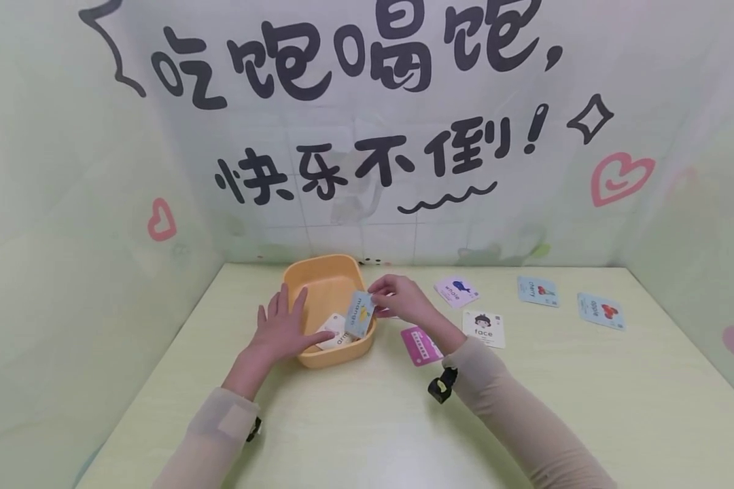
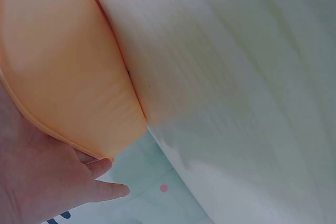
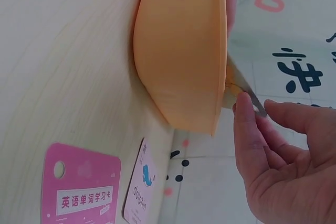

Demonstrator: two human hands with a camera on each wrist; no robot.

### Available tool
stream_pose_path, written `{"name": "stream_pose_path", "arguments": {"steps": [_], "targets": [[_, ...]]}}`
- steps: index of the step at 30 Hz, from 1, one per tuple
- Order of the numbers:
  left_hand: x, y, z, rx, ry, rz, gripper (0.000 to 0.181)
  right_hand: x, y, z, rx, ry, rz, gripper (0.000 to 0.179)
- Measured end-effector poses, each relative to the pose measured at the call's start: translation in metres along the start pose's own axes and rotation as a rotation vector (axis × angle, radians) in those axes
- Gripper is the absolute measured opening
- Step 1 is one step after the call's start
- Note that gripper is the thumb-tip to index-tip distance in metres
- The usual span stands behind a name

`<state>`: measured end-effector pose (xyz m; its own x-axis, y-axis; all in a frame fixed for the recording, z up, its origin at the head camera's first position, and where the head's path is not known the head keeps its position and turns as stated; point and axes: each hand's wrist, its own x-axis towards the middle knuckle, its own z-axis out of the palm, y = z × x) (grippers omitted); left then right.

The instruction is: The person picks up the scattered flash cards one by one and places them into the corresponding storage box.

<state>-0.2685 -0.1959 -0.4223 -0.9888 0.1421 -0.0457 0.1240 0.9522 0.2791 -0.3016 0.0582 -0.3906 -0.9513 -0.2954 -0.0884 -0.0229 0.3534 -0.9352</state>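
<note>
An orange plastic bin (image 1: pixel 338 358) stands on the table, left of centre. My left hand (image 1: pixel 278 333) rests at its left rim, fingers spread and thumb reaching over the inside; the left wrist view shows that hand (image 2: pixel 47 177) against the bin's wall (image 2: pixel 79 72). Between thumb and fingertips, my right hand (image 1: pixel 406 300) pinches a blue mango flashcard (image 1: pixel 359 316), tilted over the bin's right rim. Inside the bin lies a white "arm" card (image 1: pixel 335 331), partly covered by the mango card. The right wrist view has the pinching hand (image 3: pixel 289 156) beyond the rim.
Right of the bin lie a pink-backed card (image 1: pixel 421 346), a whale card (image 1: pixel 457 291), a face card (image 1: pixel 484 329), a cherry card (image 1: pixel 538 291) and an apple card (image 1: pixel 601 310). A dolphin card (image 3: pixel 138 186) shows in the right wrist view. A printed curtain hangs behind the table.
</note>
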Motion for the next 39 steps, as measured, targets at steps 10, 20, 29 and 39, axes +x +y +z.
{"name": "stream_pose_path", "arguments": {"steps": [10, 20, 29, 39], "targets": [[0.000, 0.000, -0.001, -0.001, 0.000, -0.002, 0.116, -0.001, 0.002, -0.007, -0.012, -0.032, -0.019, 0.023], [-0.001, -0.001, -0.001, -0.023, 0.000, 0.007, 0.115, -0.002, 0.012, -0.022, -0.063, -0.044, -0.034, 0.026], [0.000, -0.001, -0.001, -0.015, 0.001, 0.008, 0.115, -0.007, 0.021, -0.037, -0.112, -0.034, -0.014, 0.028], [0.000, -0.002, 0.000, -0.015, 0.007, 0.011, 0.114, -0.016, 0.033, -0.062, -0.141, 0.001, 0.003, 0.031]]}}
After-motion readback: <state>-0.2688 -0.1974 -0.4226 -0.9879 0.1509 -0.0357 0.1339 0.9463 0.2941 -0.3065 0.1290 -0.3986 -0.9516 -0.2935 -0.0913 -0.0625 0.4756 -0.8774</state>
